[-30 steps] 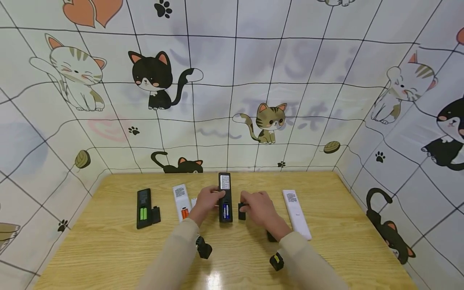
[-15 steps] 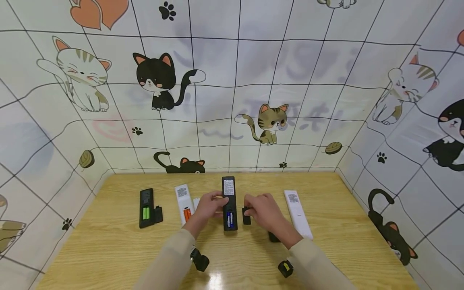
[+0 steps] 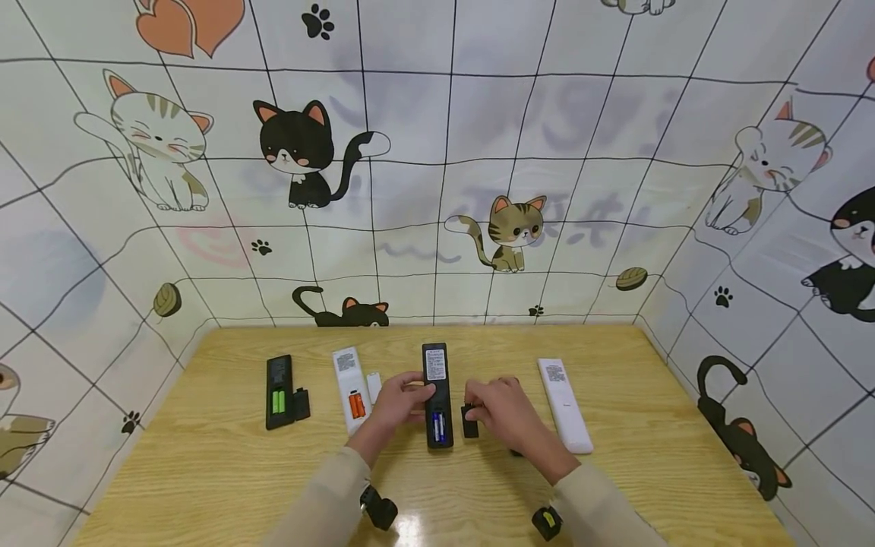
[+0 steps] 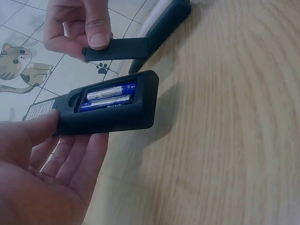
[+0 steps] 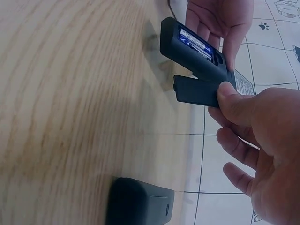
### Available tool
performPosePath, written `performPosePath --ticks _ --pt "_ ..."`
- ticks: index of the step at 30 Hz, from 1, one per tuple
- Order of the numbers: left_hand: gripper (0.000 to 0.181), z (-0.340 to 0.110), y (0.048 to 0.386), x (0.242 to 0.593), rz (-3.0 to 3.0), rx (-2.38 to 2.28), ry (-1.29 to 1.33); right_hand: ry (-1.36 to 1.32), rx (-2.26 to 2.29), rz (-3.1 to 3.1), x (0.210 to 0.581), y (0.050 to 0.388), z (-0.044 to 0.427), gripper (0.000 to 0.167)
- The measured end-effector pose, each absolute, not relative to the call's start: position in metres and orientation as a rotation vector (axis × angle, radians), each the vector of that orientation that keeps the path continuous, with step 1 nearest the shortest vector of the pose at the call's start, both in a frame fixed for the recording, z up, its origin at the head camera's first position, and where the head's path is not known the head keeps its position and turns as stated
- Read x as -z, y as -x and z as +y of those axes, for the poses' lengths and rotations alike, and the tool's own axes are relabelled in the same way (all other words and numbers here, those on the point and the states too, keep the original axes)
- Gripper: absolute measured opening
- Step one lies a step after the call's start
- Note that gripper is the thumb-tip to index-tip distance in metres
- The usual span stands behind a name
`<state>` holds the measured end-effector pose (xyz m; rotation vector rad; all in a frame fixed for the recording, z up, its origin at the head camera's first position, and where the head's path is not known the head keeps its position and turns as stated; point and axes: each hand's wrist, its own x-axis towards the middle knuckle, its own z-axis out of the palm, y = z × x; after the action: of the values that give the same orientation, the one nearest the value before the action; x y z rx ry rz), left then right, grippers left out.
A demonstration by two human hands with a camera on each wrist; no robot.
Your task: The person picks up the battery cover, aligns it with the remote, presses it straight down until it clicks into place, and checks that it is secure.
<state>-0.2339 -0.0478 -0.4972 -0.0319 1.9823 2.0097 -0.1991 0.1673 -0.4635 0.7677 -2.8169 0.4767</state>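
Note:
My left hand grips a black remote, back side up, with the thumb on its edge and the fingers beneath. Two blue batteries lie side by side in its uncovered compartment, as the left wrist view shows. Between thumb and fingers, my right hand pinches a small black battery cover. The cover is just right of the remote in the head view, apart from the compartment. Both remote and cover are held above the table.
On the wooden table, a black remote with green batteries and its loose cover lie far left. Beside them are a white remote with orange batteries and a white cover. Right are a white remote and another black remote.
The left hand has brought the black remote nearer and slightly right. The right hand, still pinching the cover, has also moved nearer and slightly right.

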Motion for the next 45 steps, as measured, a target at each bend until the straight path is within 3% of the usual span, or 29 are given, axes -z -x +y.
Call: performPosePath --ticks 23,45 --pt "0.038 -0.044 0.226 0.502 2.017 -1.961 0.008 -0.731 -0.511 -2.823 0.475 0.196 0.169 0.018" --pt "0.034 -0.042 0.222 0.497 2.068 -1.978 -0.019 -0.779 -0.666 -2.783 0.467 0.193 0.137 0.015"
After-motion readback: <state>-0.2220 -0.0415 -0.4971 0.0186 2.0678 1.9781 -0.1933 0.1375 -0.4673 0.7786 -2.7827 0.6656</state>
